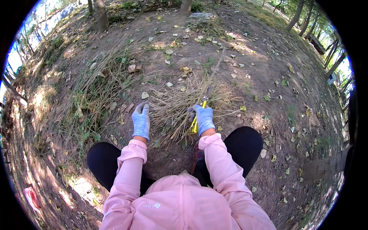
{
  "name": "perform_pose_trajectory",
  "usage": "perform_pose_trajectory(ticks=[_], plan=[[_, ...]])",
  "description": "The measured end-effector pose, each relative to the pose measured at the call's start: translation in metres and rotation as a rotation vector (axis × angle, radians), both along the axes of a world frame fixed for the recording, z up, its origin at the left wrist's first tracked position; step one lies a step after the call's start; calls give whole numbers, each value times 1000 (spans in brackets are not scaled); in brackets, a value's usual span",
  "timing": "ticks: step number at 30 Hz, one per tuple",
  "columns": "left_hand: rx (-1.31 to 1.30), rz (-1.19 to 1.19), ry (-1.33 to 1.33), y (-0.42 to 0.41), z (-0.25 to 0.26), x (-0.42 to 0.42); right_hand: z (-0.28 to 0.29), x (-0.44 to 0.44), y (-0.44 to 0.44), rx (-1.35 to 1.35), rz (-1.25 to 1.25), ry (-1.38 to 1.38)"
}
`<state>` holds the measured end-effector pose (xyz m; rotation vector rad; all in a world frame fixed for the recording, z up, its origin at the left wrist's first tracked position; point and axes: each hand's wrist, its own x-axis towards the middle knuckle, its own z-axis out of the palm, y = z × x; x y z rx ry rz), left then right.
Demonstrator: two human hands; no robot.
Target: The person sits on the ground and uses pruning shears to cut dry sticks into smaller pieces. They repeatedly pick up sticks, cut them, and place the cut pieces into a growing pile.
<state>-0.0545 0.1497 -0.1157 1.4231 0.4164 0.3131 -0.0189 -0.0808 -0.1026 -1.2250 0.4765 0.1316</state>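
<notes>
Pruning shears with yellow handles (203, 104) are in my gloved right hand (204, 117), their dark blades pointing away from me. A blurred thin stalk (217, 66) extends beyond the blades; whether it touches them I cannot tell. Beneath and between my hands lies a pile of dry, cut stalks (172, 107) on the soil. My gloved left hand (141, 118) is at the pile's left edge, fingers curled, and whether it grips a stalk is not clear.
A heap of dry and green stalks (95, 86) lies to the left. Fallen leaves dot the bare soil. My bent knees (243, 148) flank the near ground. Tree trunks (101, 15) rise at the far side, near a piece of clear plastic (201, 15). A wooden plank (325, 166) is at right.
</notes>
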Motion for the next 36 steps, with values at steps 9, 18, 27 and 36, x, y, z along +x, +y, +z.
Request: perform_pose_trajectory(ticks=[9,18,27,36], plan=[[759,-263,-54,-65,1,10,-51,46,-23,-110,-78,286],[1324,-312,-185,-99,19,11,-59,30,-38,-108,-221,70],[470,-834,57,-127,29,14,3,12,-28,577,-139,-234],[630,-428,48,-66,73,-13,50,-12,41,689,329,-249]])
